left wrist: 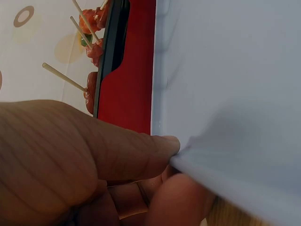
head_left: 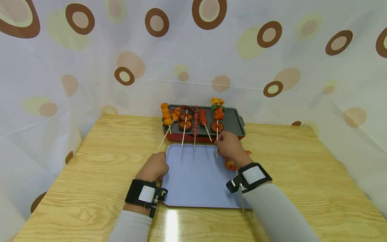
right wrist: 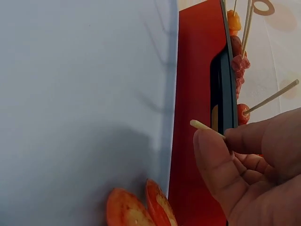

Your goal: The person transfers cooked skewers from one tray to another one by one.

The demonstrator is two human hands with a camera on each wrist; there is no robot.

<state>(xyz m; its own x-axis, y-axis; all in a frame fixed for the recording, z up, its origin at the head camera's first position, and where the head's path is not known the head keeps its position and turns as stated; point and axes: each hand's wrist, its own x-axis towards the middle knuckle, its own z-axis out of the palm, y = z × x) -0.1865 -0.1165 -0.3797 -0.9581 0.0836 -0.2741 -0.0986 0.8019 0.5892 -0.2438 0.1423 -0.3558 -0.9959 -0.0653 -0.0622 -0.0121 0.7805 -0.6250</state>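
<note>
My left hand (head_left: 153, 167) pinches the left rim of a pale blue-grey tray (head_left: 193, 181) between thumb and fingers; the left wrist view shows the thumb on top of the tray's edge (left wrist: 207, 176). Thumb and forefinger of my right hand (head_left: 230, 144) pinch the bare wooden stick of a mixed skewer (head_left: 219, 113) with a mushroom slice, an orange-red piece, green pepper and a yellow piece. This skewer lies over the right part of a black grill pan with a red base (head_left: 232, 122). Its stick end (right wrist: 200, 125) pokes out past my fingertips in the right wrist view.
Left of the held skewer, several others lie on the pan: orange balls (head_left: 166, 114), mushroom slices (head_left: 185, 125), a thin red meat skewer (head_left: 195, 121) and a sausage (head_left: 203, 117). Another skewer (head_left: 230, 164) rests on the tray's right side, partly hidden by my right arm. A patterned cloth hangs behind the wooden table (head_left: 121, 144).
</note>
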